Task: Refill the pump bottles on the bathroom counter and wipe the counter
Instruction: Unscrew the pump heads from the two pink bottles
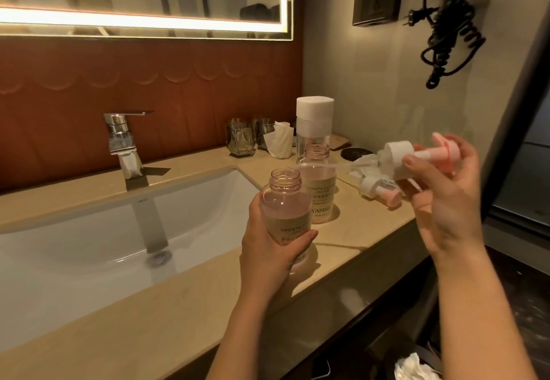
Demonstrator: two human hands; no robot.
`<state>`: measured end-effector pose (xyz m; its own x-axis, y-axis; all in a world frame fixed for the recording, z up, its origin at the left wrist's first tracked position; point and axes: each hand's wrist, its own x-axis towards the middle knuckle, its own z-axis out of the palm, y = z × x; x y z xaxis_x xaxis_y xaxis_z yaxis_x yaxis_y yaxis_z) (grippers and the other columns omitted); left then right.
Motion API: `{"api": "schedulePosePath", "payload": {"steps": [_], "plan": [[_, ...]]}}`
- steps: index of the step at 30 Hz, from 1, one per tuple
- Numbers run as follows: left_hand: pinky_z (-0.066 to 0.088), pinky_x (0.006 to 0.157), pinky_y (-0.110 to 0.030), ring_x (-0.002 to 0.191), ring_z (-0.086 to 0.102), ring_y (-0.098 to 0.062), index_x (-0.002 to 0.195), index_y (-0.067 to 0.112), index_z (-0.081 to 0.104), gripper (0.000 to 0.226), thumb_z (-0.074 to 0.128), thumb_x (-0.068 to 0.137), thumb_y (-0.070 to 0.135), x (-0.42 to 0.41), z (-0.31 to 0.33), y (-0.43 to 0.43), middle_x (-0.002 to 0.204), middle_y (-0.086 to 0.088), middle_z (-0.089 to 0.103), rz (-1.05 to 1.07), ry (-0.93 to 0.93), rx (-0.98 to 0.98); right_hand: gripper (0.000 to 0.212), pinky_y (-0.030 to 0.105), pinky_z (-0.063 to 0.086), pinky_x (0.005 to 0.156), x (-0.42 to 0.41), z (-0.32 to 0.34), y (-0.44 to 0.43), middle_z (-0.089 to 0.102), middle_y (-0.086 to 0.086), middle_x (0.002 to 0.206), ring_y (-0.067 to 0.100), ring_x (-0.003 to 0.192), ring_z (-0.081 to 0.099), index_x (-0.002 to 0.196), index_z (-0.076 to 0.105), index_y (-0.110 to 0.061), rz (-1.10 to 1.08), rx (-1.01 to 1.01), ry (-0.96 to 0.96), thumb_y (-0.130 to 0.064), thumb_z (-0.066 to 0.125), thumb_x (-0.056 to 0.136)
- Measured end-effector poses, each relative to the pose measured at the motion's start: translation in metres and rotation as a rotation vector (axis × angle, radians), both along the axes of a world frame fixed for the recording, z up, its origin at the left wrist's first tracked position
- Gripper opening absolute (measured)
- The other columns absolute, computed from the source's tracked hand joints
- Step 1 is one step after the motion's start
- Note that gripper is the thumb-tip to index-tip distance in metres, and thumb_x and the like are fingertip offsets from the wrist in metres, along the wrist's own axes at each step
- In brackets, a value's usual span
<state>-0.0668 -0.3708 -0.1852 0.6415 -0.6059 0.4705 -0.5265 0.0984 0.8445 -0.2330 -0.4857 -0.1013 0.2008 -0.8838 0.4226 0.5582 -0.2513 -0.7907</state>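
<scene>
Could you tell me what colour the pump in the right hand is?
Pump: pink top, white collar; head view.

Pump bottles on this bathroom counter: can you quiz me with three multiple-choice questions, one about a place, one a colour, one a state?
1. Where is the spare pump that no hand holds?
A. in the sink
B. lying on the counter
C. hanging on the wall

2. What colour is the top of the pump in the right hand?
A. pink
B. blue
C. black

3. How is the bottle in the left hand?
A. pump screwed on
B. lying flat
C. upright, neck open

Answers: 1 B, it lies right of the standing bottle; 2 A, a pink head above a white collar; 3 C, its bare threaded neck shows.
</scene>
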Motion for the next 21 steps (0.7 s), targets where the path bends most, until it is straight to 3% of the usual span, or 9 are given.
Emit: {"api": "schedulePosePath", "payload": {"steps": [2,5,8,11,13,15,19,21], "plan": [[0.039,0.085,-0.012,0.113,0.042,0.002,0.122,0.057,0.019,0.089,0.08,0.057,0.049,0.0,0.0,0.0,0.115,0.036,0.037,-0.005,0.002,0.001,0.074,0.025,0.056,0.072,-0.006,-0.017,-0.003,0.057,-0.001,0.111,0.017,0.101,0.063,0.124,0.043,-0.029,-0.044,0.05,-0.039,-0.021,0.072,0.056],[0.04,0.086,-0.014,0.114,0.043,0.0,0.124,0.054,0.02,0.091,0.079,0.055,0.049,-0.001,0.001,0.0,0.119,0.03,0.039,-0.015,0.009,0.004,0.076,0.03,0.055,0.083,-0.01,-0.041,-0.012,0.055,-0.001,0.113,0.017,0.106,0.061,0.124,0.04,-0.022,-0.156,0.086,-0.054,-0.019,0.075,0.055],[0.041,0.086,-0.015,0.114,0.044,0.0,0.124,0.052,0.021,0.092,0.072,0.048,0.057,-0.001,0.004,0.001,0.119,0.031,0.04,-0.024,0.032,-0.005,0.067,0.034,0.052,0.091,-0.009,-0.059,-0.022,0.052,-0.004,0.108,0.013,0.104,0.06,0.117,0.035,-0.018,-0.309,0.017,0.078,-0.004,0.077,0.066],[0.04,0.086,-0.015,0.114,0.044,-0.001,0.126,0.051,0.021,0.095,0.072,0.047,0.057,-0.002,0.004,0.001,0.121,0.027,0.041,-0.026,0.042,-0.001,0.062,0.012,0.051,0.075,-0.001,-0.068,-0.035,0.051,-0.012,0.103,0.003,0.095,0.058,0.112,0.035,-0.016,-0.38,-0.101,0.304,-0.002,0.077,0.07],[0.04,0.083,-0.012,0.112,0.045,0.0,0.124,0.052,0.021,0.093,0.072,0.046,0.057,-0.002,0.005,0.001,0.119,0.029,0.041,-0.028,0.048,-0.003,0.06,0.008,0.048,0.066,0.008,-0.07,-0.044,0.053,-0.014,0.1,0.0,0.09,0.057,0.108,0.037,-0.019,-0.364,-0.17,0.484,-0.011,0.081,0.069],[0.04,0.079,-0.009,0.108,0.046,0.003,0.12,0.055,0.023,0.089,0.072,0.046,0.057,-0.003,0.006,0.002,0.114,0.034,0.042,-0.031,0.048,-0.007,0.058,0.015,0.046,0.068,0.019,-0.074,-0.055,0.054,-0.011,0.101,0.008,0.091,0.056,0.106,0.038,-0.021,-0.347,-0.229,0.664,-0.017,0.082,0.068],[0.039,0.08,-0.009,0.109,0.047,0.001,0.116,0.059,0.022,0.085,0.073,0.047,0.055,-0.004,0.008,0.002,0.112,0.035,0.041,-0.032,0.055,-0.007,0.058,0.044,0.051,0.084,0.043,-0.081,-0.079,0.052,-0.004,0.103,0.023,0.098,0.054,0.1,0.038,-0.024,-0.322,-0.332,0.916,-0.023,0.083,0.065],[0.04,0.081,-0.01,0.11,0.047,0.0,0.119,0.057,0.023,0.088,0.073,0.047,0.055,-0.004,0.008,0.002,0.113,0.034,0.042,-0.031,0.054,-0.005,0.054,0.046,0.048,0.085,0.052,-0.082,-0.084,0.051,-0.004,0.098,0.022,0.095,0.052,0.098,0.039,-0.022,-0.339,-0.369,0.959,-0.022,0.082,0.066]]}}
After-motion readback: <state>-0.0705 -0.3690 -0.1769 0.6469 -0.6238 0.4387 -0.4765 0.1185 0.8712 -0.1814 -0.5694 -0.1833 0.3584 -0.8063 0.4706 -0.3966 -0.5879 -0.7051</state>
